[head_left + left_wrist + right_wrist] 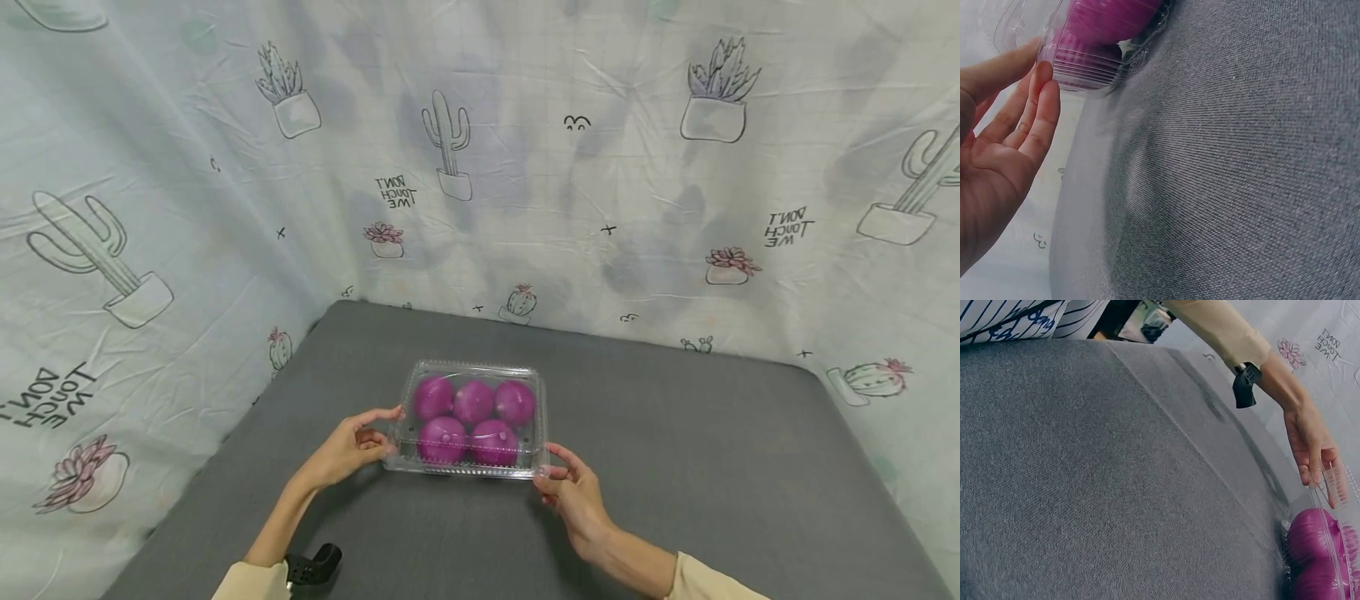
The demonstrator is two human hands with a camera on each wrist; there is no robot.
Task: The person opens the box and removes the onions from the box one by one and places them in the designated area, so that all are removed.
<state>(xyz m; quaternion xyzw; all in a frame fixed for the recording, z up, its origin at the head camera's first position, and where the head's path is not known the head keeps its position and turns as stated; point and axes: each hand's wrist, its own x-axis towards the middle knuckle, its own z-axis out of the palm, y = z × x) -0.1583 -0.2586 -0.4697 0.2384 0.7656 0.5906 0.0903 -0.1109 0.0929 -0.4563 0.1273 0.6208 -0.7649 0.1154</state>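
Note:
A clear plastic clamshell box (468,472) with its lid down is between my hands over the grey table. Through the plastic show several glossy purple round fruits (473,402), in a back and a front row. My left hand (341,450) pinches the box's left side between thumb and fingers. In the left wrist view, the fingertips of that left hand (1013,137) meet the ribbed clear wall (1088,70). At the front right corner, my right hand (576,500) grips the rim; the right wrist view does not show this hand. I cannot tell whether the box touches the table.
The grey cloth-covered table (712,467) extends around the box. A pale curtain (525,167) printed with cacti hangs along the back and sides. A black band (315,567) sits on the left wrist. Striped cloth (1029,322) shows at the table's near edge.

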